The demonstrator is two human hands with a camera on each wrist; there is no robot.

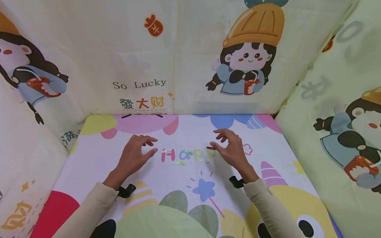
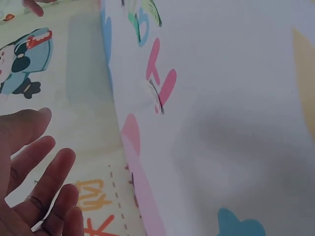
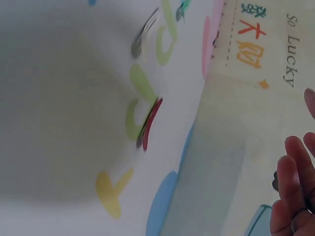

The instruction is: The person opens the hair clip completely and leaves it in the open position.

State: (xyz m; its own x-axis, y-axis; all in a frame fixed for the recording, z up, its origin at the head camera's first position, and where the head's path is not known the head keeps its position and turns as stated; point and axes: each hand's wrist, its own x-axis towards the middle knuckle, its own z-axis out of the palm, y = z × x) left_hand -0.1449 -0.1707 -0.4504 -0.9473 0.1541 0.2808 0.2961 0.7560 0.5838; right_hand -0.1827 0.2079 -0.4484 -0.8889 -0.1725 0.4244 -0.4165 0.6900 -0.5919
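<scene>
Several small snap hair clips lie on the table's printed word "Happy". A white hair clip (image 1: 165, 151) is at the left, a green hair clip (image 1: 187, 152) in the middle, and a light green hair clip (image 1: 179, 163) just nearer to me. Another white hair clip (image 1: 203, 160) lies to the right, below a red hair clip (image 1: 210, 148). My left hand (image 1: 137, 153) is held above the table beside the left white clip, fingers loosely bent, holding nothing. Over the red clip, my right hand (image 1: 230, 147) hovers with thumb and fingers apart. In the right wrist view the red clip (image 3: 152, 123) shows apart from the fingers (image 3: 290, 182).
The table (image 1: 98, 158) wears a cartoon-printed cover. Upright printed sheets enclose it: a back wall (image 1: 187, 66), a left side (image 1: 26, 148) and a right side (image 1: 300, 122). Each wrist carries a small black camera, the left one (image 1: 127, 191) and the right one (image 1: 236, 181).
</scene>
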